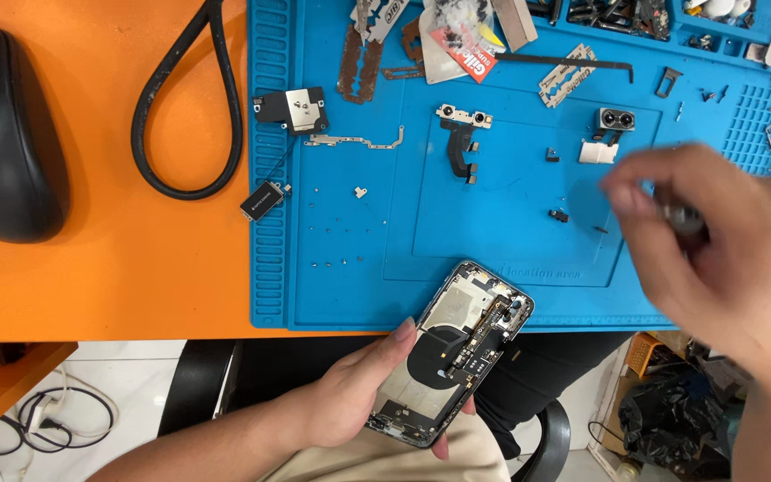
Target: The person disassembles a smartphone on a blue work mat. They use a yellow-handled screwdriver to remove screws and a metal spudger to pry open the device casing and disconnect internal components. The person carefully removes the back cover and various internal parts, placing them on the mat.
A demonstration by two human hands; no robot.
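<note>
**Opened phone well stripped, parts laid out on the mat**

Left hand (pixel 350 402) grips the opened phone body (pixel 457 353) from below, fingers curled round its edges, thumb along its left side; it holds the body over the lap, just off the near edge of the blue work mat (pixel 350 295). Inside, flat cables, shields and a dark round coil remain in place.

Right hand (pixel 725 250) hovers above the mat, up and to the right of the phone. It is motion-blurred; fingers are pinched around something small and greyish (pixel 682 219), possibly a tool handle. Cannot tell what it is.

Judged progress: disassembly looks far along. Already out and lying beyond the left hand: front camera flex (pixel 462 134), dual rear camera module (pixel 615 120), a silver bracket (pixel 598 153), a long thin metal bracket (pixel 354 140), a small dark module (pixel 263 200) at the mat's left rim, and tiny screws (pixel 341 234) scattered nearby. The board and coil parts inside are left.

Around: black mouse (pixel 2 134) and looped black cable (pixel 185 107) far left on the orange table (pixel 100 286). Loose screws lie between hands and parts, easily knocked.
</note>
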